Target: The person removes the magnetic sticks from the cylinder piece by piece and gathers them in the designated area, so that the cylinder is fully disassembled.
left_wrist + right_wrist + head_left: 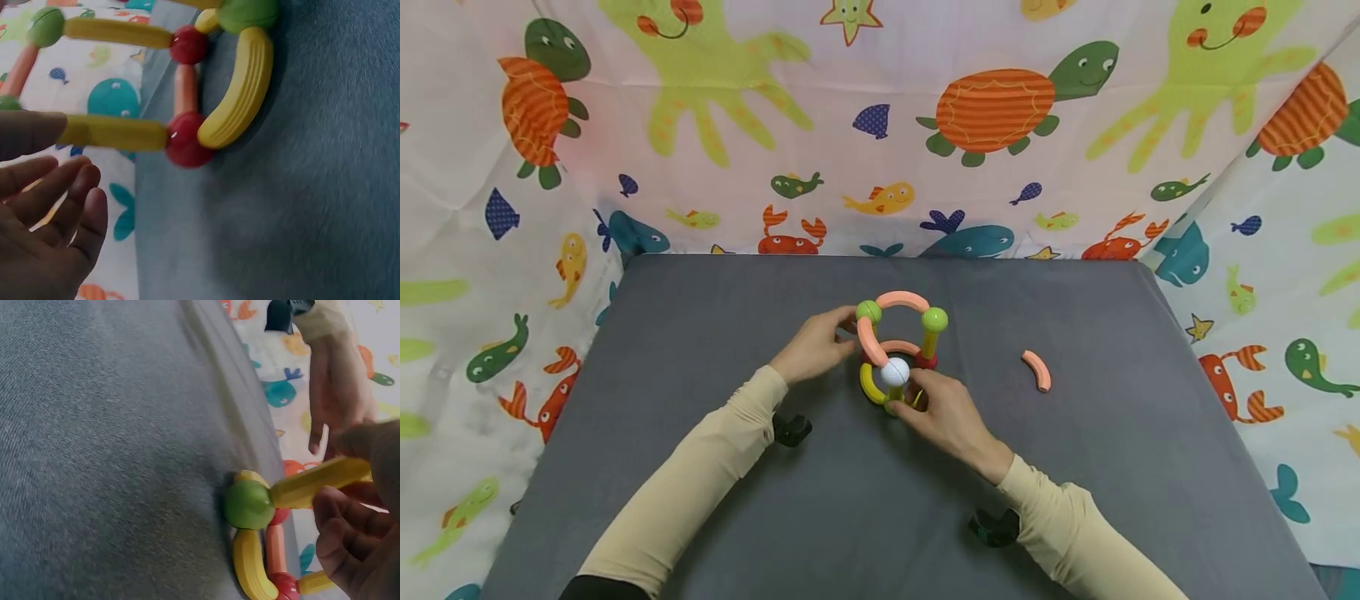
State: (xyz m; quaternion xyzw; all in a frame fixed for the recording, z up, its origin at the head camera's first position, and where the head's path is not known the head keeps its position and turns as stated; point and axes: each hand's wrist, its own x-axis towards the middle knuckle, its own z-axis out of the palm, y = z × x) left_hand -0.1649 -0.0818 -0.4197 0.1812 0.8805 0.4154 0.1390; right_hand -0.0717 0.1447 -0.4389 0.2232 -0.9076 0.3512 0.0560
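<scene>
The right hand (943, 417) pinches a yellow upright (312, 481) of the toy frame (900, 345); the left hand (816, 346) is relaxed, its thumb by another upright (119, 132), though blur hides if they really touch. The frame stands near the middle of the surface (835, 517), closer to the far edge. It seems light and stiff, probably weakest at the ball joints, so I would hold it by the uprights. Toward the right edge lies one loose pink arc (1037, 370).
</scene>
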